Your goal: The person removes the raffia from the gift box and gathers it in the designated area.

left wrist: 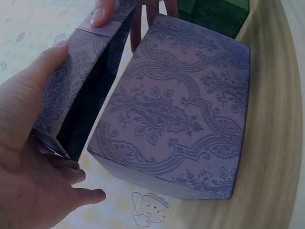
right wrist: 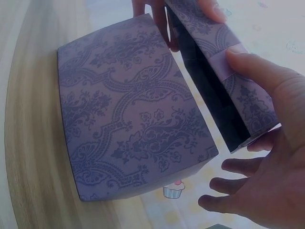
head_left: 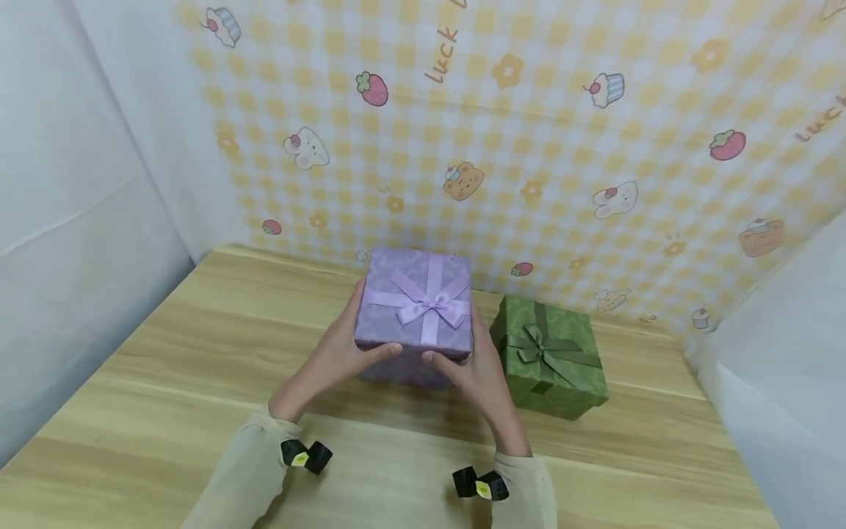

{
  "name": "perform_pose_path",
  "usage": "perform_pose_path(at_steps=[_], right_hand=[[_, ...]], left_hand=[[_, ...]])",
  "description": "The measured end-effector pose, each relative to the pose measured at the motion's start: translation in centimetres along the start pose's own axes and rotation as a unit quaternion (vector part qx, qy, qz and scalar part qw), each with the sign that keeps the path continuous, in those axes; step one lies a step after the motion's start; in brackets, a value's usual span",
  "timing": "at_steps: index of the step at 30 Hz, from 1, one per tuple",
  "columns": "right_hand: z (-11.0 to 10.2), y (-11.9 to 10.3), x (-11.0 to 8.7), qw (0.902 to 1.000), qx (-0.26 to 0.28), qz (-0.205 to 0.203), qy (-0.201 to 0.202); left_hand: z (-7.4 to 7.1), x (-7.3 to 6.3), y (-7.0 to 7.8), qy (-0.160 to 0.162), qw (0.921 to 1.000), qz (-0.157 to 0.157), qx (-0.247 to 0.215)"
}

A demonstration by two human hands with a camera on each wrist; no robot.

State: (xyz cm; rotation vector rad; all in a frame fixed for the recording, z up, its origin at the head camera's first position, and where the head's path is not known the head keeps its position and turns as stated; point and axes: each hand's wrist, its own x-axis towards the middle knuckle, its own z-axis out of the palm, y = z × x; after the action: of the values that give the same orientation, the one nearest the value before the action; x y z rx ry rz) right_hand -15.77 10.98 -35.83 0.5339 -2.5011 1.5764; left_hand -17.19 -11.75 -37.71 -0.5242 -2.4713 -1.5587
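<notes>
A purple patterned gift box lid (head_left: 386, 319) with a lilac ribbon bow (head_left: 431, 307) is held up by both hands. Beneath it stands the purple box base (left wrist: 176, 105), with a gap between the two in both wrist views. My left hand (head_left: 340, 349) grips the lid's left side, its thumb on the front edge. The right hand (head_left: 477, 371) holds the opposite side the same way. In the wrist views the lid's dark inner side shows, while the inside of the base is hidden. Several lower fingers of each hand extend past the lid.
Close by on the right, a green gift box (head_left: 571, 327) with a green bow stands on the wooden table (head_left: 165, 353). Behind is a yellow checked cloth (head_left: 423, 132) with cartoon prints. White sheets (head_left: 86, 162) hang at both sides.
</notes>
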Motion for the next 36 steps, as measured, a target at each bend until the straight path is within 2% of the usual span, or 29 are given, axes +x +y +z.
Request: perform_pose_path(at_steps=[5,9,16,19,22,27,31,36], right_hand=[[-0.4,-2.6,-0.3,0.9995,0.025,0.018,-0.008],[-0.5,-3.2,-0.4,0.999,0.026,0.034,-0.009],[0.4,-0.1,-0.2,0.9996,0.027,0.011,0.007],[0.7,-0.7,-0.4,0.9996,0.026,0.001,-0.001],[0.9,-2.1,-0.6,0.9993,0.031,-0.019,-0.004],[1.2,-3.9,-0.7,0.9978,0.033,-0.056,0.012],[1.7,-3.1,-0.3,0.995,0.029,-0.091,0.03],[2.8,-2.9,0.7,0.9857,0.011,-0.164,0.038]], left_hand=[[-0.4,0.0,0.5,0.004,1.0,0.004,0.001],[-0.7,0.0,0.9,0.005,1.0,0.001,-0.001],[-1.8,-0.5,1.4,0.022,0.9991,-0.035,0.002],[-2.5,-0.9,1.6,0.038,0.9985,-0.041,-0.002],[-3.1,-1.1,1.9,0.046,0.9982,-0.039,-0.005],[-4.1,-1.6,2.5,0.054,0.9979,-0.032,-0.014],[-4.9,-1.8,3.2,0.072,0.9968,-0.02,-0.027],[-6.2,-2.2,4.2,0.111,0.9924,-0.011,-0.052]])
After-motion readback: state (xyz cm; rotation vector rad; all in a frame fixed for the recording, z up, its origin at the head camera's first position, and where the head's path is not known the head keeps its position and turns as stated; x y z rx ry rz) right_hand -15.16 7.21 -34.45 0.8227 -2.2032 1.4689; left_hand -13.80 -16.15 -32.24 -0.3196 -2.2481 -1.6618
